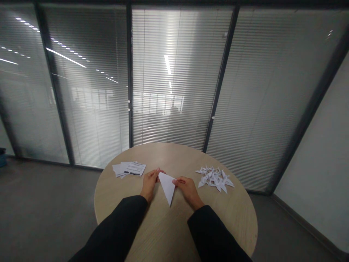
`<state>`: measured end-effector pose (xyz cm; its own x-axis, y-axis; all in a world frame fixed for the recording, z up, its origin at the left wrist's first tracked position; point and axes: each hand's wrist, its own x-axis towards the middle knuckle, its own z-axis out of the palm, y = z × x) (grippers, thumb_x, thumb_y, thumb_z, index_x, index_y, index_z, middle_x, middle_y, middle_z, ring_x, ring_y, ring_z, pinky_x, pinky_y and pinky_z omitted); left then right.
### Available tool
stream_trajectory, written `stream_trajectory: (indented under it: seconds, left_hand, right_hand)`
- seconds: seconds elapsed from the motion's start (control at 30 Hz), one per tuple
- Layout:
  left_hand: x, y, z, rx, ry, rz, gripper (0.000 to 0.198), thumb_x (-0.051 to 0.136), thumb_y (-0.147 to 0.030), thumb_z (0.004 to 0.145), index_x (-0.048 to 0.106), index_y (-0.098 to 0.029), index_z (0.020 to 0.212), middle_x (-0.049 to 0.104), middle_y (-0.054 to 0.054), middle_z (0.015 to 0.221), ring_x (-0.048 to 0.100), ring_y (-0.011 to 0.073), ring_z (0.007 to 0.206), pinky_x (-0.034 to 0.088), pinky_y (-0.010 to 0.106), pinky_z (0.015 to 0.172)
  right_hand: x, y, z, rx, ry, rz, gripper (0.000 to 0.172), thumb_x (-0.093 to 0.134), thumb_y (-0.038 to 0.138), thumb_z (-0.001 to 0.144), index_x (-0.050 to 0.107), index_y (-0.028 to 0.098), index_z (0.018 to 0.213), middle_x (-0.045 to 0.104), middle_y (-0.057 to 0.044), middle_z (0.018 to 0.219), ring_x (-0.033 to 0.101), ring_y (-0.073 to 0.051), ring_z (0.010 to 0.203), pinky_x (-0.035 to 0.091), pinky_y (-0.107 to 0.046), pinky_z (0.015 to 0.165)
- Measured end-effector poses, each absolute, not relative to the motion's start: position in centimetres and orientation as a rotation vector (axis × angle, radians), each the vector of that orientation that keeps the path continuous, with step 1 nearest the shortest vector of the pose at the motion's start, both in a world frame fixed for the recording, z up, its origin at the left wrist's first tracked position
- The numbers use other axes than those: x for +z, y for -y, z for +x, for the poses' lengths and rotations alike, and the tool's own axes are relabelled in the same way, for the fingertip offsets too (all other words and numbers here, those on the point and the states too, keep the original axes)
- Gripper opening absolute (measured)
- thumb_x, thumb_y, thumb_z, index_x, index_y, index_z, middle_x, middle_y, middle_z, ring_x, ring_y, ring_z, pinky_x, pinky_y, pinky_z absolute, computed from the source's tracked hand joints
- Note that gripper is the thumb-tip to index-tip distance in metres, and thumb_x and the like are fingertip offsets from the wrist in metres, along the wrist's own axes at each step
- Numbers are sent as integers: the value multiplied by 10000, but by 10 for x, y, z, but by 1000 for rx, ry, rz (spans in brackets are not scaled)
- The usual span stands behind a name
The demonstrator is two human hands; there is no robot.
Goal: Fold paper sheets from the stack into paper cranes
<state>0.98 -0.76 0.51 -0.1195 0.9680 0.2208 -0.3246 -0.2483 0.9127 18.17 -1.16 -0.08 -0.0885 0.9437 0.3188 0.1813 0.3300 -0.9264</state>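
Observation:
Between my two hands is a white sheet of paper folded into a triangle, one point aimed down toward me. My left hand pinches its upper left corner, with some fingertips showing behind the edge. At the upper right corner, the thumb and fingers of my right hand grip the paper. To the right lies a heap of folded white paper cranes, apart from my right hand. Several loose printed sheets overlap to the left of my left hand.
The round wooden table has a curved edge on all sides. Beyond it stands a glass partition with blinds and dark frames. A white wall rises at the right. A blue object is on the floor at the far left.

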Motion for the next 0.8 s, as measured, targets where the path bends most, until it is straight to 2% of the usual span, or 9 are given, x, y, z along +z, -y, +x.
stream_trajectory:
  seconds: [0.17, 0.5, 0.63, 0.73, 0.8]
  left_hand:
    - [2, 5, 7, 1601, -903, 1080, 432, 660, -509, 676, 699, -80, 710, 675, 90, 660, 577, 134, 562, 432, 240, 550]
    - [-2, -1, 8, 1574, -964, 1077, 505, 666, -553, 634, 681, -88, 832, 707, 137, 788, 651, 210, 706, 481, 291, 623]
    - [-4, -3, 7, 1553, -1026, 1131, 607, 671, -548, 631, 637, -92, 1031, 699, 116, 831, 638, 195, 704, 478, 281, 604]
    - [-9, -8, 7, 1563, -1029, 1160, 683, 711, -454, 633, 523, -141, 1210, 661, 133, 984, 636, 207, 844, 493, 292, 663]
    - [-13, -12, 6, 1611, -1117, 1230, 664, 736, -366, 626, 516, -156, 1216, 604, 159, 1103, 610, 222, 947, 489, 315, 730]
  right_hand:
    - [-3, 11, 182, 932, 1532, -1080, 313, 682, 465, 627, 676, 151, 624, 695, -61, 638, 641, -213, 627, 467, -288, 599]
    - [5, 21, 180, 1031, 1754, -1041, 253, 620, 398, 689, 677, 157, 639, 692, -26, 645, 627, -181, 648, 446, -273, 659]
    - [2, 18, 181, 979, 1711, -1093, 258, 610, 397, 693, 679, 154, 643, 692, -35, 636, 627, -183, 636, 448, -281, 664]
    - [-2, 13, 183, 948, 1620, -1116, 285, 605, 426, 692, 673, 155, 635, 694, -55, 639, 630, -192, 633, 453, -284, 645]
    - [-5, 10, 186, 894, 1580, -1136, 299, 599, 434, 698, 671, 151, 630, 688, -61, 627, 625, -194, 620, 446, -279, 620]
